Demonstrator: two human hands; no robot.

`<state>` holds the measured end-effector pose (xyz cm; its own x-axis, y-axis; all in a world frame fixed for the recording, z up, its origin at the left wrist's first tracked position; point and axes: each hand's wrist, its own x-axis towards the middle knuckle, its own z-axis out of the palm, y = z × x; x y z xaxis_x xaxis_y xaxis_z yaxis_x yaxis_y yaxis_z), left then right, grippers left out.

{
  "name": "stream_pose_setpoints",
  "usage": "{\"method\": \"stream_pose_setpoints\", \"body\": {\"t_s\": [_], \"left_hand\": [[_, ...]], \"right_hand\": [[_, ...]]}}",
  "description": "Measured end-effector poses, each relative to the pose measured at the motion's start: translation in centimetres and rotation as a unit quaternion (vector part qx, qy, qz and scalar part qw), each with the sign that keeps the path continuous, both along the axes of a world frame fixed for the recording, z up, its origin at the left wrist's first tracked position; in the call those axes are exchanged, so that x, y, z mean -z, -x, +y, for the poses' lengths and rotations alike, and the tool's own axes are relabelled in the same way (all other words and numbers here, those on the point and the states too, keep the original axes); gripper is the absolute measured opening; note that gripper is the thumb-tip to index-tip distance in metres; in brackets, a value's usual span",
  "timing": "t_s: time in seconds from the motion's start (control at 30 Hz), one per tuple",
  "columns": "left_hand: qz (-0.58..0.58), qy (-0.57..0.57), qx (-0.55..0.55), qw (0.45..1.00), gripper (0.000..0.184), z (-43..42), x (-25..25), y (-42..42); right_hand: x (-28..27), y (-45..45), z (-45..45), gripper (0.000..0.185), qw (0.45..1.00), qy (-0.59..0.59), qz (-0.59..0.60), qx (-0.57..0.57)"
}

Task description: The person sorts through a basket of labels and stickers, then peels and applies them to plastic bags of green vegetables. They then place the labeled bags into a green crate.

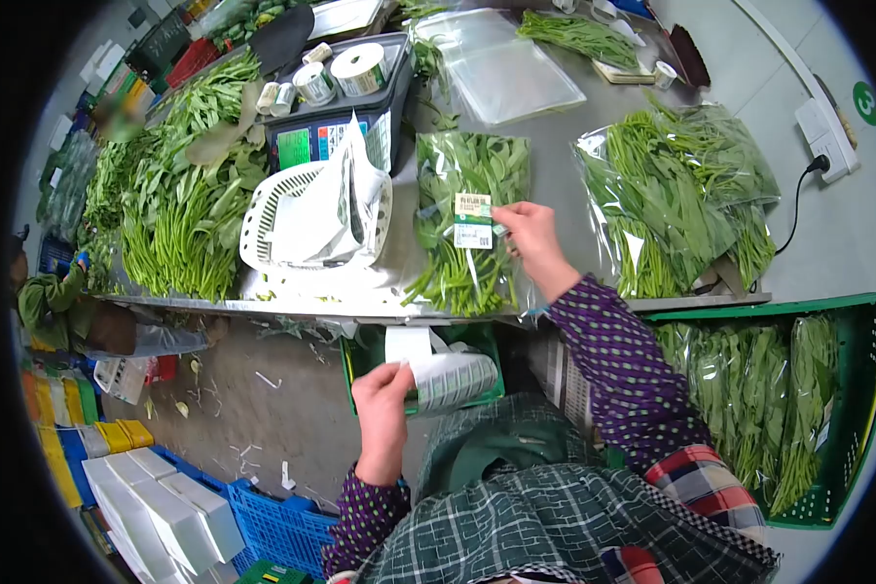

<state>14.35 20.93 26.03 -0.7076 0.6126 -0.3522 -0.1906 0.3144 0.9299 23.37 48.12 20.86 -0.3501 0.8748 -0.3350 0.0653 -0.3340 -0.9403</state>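
My left hand [380, 404] pinches a strip of printed stickers [457, 380] on white backing, which curls in front of my apron below the table edge. My right hand [535, 243] is over a clear bag of leafy greens [472, 165] lying flat on the table. Thumb and forefinger are closed on a small green-and-white sticker [499, 231] at the edge of the bag's label [472, 222]. Whether that sticker touches the bag, I cannot tell. Left of this bag stands a white plastic basket [253, 234] with white paper sheets [326, 209] in it.
Loose greens [185, 195] are heaped at the left. Label rolls [358, 68] lie on a scale [394, 88] behind the basket. Flat clear bags [501, 73] lie at the back. Bagged greens [672, 195] are at the right, more in a green crate [871, 389]. Another person [68, 311] is far left.
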Motion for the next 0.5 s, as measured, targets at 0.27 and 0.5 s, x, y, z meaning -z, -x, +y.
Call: {"method": "stream_pose_setpoints", "body": {"t_s": [0.27, 0.5], "left_hand": [[0.016, -0.031, -0.097, 0.995, 0.015, -5.4, 1.6, 1.9], [0.022, -0.065, -0.036, 0.997, 0.014, -5.7, 2.1, 2.2]], "right_hand": [[4.0, -3.1, 4.4, 0.052, 0.981, 0.004, -0.190, 0.038], [4.0, 0.5, 0.6, 0.026, 0.993, -0.090, 0.048, 0.058]]}}
